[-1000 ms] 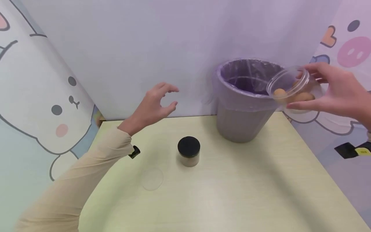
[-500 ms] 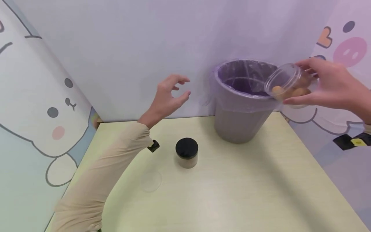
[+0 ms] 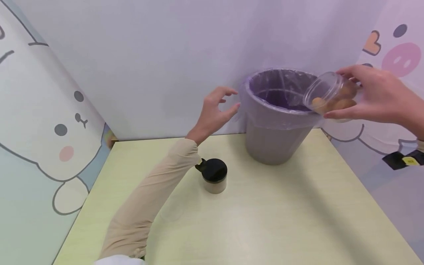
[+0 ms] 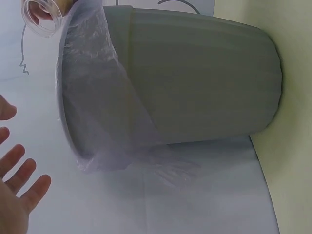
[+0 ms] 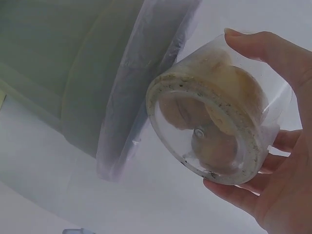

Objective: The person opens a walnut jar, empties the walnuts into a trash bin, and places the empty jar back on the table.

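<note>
My right hand [image 3: 381, 94] grips a clear plastic jar [image 3: 326, 86], thumb on one side and fingers on the other. Several round brown pieces [image 5: 214, 151] lie inside it, seen through the bottom in the right wrist view. The jar is tilted, its open mouth facing the bin and overlapping the bin's right rim in the head view. My left hand [image 3: 213, 112] is raised left of the grey trash bin [image 3: 275, 143], fingers spread and slightly bent, holding nothing. A thin purple bag [image 3: 265, 114] lines the bin and folds over its rim.
A small jar with a black lid [image 3: 214, 170] stands mid-table, partly overlapped by the black strap piece at my left wrist. Left of it a faint clear disc [image 3: 172, 210] lies on the pale wooden table [image 3: 281, 221]. Cartoon-printed sheets [image 3: 46, 121] hang at both sides.
My left hand has moved right, towards the bin. My right hand has shifted slightly left and tilted the jar a bit more; the brown pieces are still inside.
</note>
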Demonstrator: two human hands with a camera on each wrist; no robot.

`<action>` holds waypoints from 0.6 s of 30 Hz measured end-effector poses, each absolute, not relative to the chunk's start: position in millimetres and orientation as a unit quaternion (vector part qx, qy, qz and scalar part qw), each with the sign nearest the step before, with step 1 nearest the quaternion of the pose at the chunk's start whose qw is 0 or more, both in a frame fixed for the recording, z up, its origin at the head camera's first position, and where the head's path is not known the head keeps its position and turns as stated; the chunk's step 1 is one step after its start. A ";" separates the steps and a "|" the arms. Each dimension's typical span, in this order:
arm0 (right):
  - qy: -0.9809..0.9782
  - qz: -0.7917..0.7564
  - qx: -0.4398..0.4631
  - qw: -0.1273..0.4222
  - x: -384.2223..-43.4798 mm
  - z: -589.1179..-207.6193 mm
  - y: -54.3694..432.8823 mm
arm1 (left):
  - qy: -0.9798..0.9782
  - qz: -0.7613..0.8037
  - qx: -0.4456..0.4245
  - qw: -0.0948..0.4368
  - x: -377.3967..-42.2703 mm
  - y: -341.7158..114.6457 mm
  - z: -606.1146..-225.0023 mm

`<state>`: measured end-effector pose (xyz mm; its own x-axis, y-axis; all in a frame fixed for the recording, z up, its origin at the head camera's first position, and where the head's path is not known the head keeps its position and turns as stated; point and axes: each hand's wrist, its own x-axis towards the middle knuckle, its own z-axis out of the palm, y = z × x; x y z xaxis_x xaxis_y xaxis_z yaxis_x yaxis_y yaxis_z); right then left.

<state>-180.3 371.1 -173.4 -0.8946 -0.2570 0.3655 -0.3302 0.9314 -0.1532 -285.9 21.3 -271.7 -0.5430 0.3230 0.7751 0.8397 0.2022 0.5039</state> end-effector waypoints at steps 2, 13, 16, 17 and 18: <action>-0.968 0.099 0.153 0.175 -179.5 -172.8 370.8 | -0.729 -0.492 -0.399 0.259 -288.2 28.3 -275.0; -0.966 0.082 0.165 0.183 -177.1 -166.1 368.6 | -0.737 -0.455 -0.419 0.273 -300.3 60.8 -285.7; -0.965 0.077 0.169 0.184 -177.6 -165.1 367.5 | -0.737 -0.451 -0.421 0.277 -302.6 67.3 -287.3; -0.966 0.075 0.168 0.181 -177.9 -164.9 366.9 | -0.737 -0.449 -0.421 0.279 -303.0 68.9 -287.6; -0.967 0.072 0.167 0.179 -178.2 -164.8 366.4 | -0.738 -0.447 -0.420 0.281 -303.0 70.0 -287.9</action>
<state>-178.2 366.4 -164.8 -0.8807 -0.2968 0.3692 -0.3479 0.9342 -0.0788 -303.0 70.0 -287.9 -0.4889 0.3691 0.7904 0.8714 0.2478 0.4233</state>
